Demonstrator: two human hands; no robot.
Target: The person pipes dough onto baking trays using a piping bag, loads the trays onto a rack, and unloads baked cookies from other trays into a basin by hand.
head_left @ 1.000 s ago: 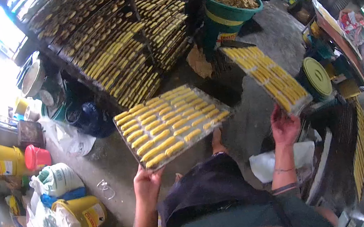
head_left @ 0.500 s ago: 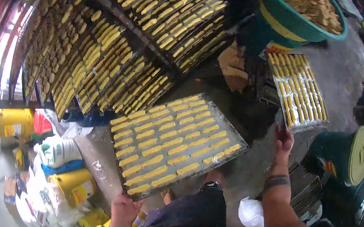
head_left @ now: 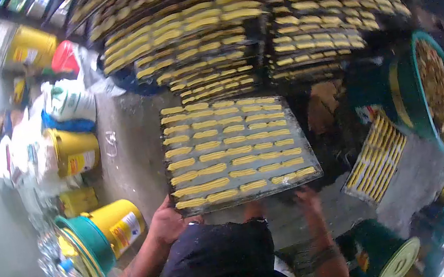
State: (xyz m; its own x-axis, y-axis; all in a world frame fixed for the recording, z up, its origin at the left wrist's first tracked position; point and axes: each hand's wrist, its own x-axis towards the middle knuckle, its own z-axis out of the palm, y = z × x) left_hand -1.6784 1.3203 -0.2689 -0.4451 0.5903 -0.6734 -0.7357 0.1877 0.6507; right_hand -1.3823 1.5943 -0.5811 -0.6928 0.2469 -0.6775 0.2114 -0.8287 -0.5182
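In front of me is a dark metal baking tray (head_left: 269,141) with rows of ridged yellow dough strips (head_left: 216,155) on it. My left hand (head_left: 167,223) is closed on its near left corner, thumb up at the edge. My right hand (head_left: 308,201) is just below the tray's near right edge, smeared by motion; I cannot tell whether it touches the tray. Farther right, a second tray of piped strips (head_left: 375,160) lies tilted, apart from that hand.
Racks of loaded trays (head_left: 187,33) stand ahead. At right is a large green tub (head_left: 425,98) of brown pieces, with a lidded green bucket (head_left: 379,253) below. Yellow buckets (head_left: 76,153), white sacks (head_left: 69,102) and a teal basin (head_left: 90,243) line the left.
My right hand has left the second tray and moved left to the near edge of the first. My view has turned, so the racks shifted right. The left hand keeps its hold.
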